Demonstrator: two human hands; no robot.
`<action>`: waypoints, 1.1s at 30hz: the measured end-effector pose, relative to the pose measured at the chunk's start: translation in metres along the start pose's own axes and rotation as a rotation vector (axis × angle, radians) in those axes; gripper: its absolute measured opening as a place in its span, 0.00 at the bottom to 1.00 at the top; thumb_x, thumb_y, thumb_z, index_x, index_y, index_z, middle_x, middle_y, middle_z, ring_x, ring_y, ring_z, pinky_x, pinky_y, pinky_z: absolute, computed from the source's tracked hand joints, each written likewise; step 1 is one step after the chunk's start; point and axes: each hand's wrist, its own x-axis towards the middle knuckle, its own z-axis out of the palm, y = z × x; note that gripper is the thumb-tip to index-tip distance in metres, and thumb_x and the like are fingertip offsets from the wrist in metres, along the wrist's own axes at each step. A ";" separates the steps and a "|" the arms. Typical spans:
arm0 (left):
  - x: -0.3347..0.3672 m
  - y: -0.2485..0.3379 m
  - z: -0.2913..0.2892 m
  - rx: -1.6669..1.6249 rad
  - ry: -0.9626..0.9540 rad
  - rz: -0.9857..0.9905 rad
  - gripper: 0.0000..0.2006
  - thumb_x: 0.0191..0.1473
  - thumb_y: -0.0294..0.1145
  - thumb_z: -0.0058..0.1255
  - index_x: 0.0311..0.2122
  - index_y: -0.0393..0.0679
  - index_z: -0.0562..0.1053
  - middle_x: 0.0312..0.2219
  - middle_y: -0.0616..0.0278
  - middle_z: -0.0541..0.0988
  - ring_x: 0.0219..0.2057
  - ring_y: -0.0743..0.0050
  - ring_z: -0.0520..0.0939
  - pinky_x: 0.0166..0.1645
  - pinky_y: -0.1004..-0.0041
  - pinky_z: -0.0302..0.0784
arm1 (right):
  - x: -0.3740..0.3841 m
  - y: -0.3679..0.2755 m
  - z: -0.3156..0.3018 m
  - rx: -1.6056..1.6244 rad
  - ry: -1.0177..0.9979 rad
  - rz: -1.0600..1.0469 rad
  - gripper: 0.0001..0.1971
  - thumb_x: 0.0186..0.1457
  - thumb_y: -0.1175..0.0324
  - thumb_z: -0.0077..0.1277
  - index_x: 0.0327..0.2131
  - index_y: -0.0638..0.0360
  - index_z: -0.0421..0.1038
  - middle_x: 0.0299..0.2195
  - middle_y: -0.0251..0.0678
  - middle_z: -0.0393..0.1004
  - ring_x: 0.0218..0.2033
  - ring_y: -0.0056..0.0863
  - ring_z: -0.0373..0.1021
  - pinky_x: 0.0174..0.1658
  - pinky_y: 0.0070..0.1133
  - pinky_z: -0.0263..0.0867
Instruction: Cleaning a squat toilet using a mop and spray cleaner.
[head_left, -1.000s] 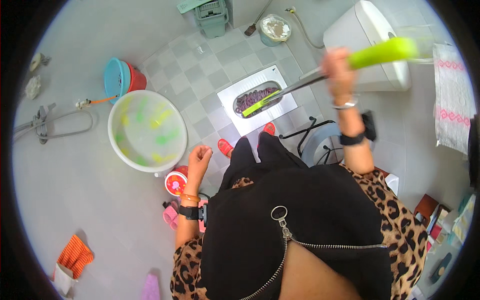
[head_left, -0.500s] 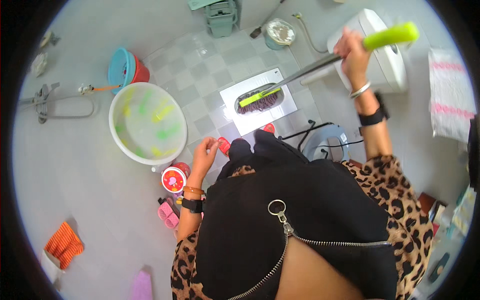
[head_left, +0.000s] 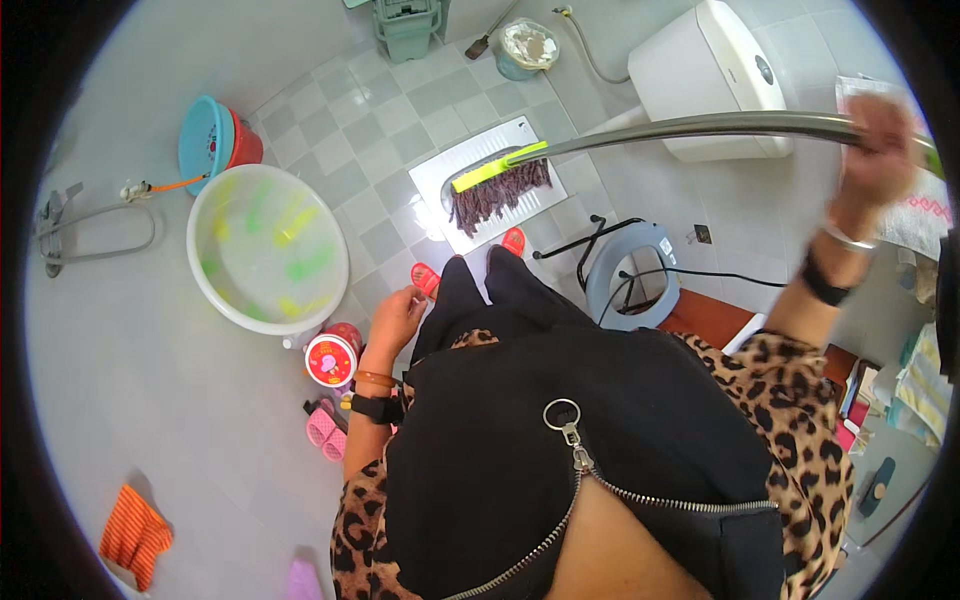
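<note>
My right hand (head_left: 875,150), a little blurred, is wrapped round the long metal handle (head_left: 720,122) of a mop at the right, below a bright green grip end. The handle runs left to the mop head (head_left: 500,198), a green bar with dark purple-brown strands. Those strands spread over the oval basin of a white squat toilet (head_left: 540,185), hiding most of it. My left hand (head_left: 398,318) hangs beside my left thigh, above a red slipper (head_left: 425,279), fingers loosely bent and holding nothing.
A large white tub (head_left: 225,290) stands at left, with blue and red buckets (head_left: 203,140) behind. A lidded red bucket (head_left: 332,360) is beside my left arm. At right are a grey toilet-seat chair (head_left: 605,270) and a white cistern (head_left: 700,75). A waste bin (head_left: 525,50) stands behind.
My right hand has moved right and toward me with the mop handle, which now lies flatter across the view. The mop's strands hang more fully in view. My left hand has dropped slightly closer to my thigh.
</note>
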 end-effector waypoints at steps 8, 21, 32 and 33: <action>-0.029 -0.023 -0.008 0.051 0.028 -0.030 0.07 0.46 0.30 0.50 0.31 0.39 0.69 0.24 0.50 0.74 0.28 0.52 0.75 0.33 0.62 0.70 | -0.106 0.218 -0.031 0.150 0.205 0.240 0.16 0.49 0.73 0.47 0.12 0.53 0.54 0.08 0.25 0.48 0.10 0.17 0.48 0.18 0.18 0.52; -0.068 -0.019 0.000 0.037 0.019 -0.227 0.09 0.47 0.32 0.49 0.34 0.42 0.69 0.25 0.49 0.74 0.28 0.52 0.75 0.32 0.64 0.69 | -0.076 0.163 0.037 0.090 -0.083 0.348 0.16 0.50 0.72 0.45 0.12 0.53 0.55 0.07 0.25 0.51 0.09 0.15 0.47 0.16 0.15 0.47; 0.036 0.053 -0.056 -0.066 0.210 0.216 0.13 0.44 0.30 0.54 0.35 0.38 0.69 0.27 0.54 0.75 0.31 0.60 0.76 0.37 0.68 0.70 | -0.079 0.162 0.029 0.122 -0.013 0.350 0.18 0.53 0.72 0.43 0.13 0.52 0.50 0.08 0.24 0.45 0.11 0.17 0.43 0.20 0.19 0.51; 0.062 0.093 -0.063 -0.163 0.214 0.253 0.16 0.41 0.29 0.56 0.38 0.38 0.69 0.30 0.56 0.75 0.32 0.65 0.75 0.39 0.71 0.70 | -0.064 0.140 0.035 0.157 -0.053 0.307 0.18 0.51 0.71 0.47 0.12 0.52 0.52 0.09 0.24 0.49 0.11 0.15 0.46 0.19 0.17 0.51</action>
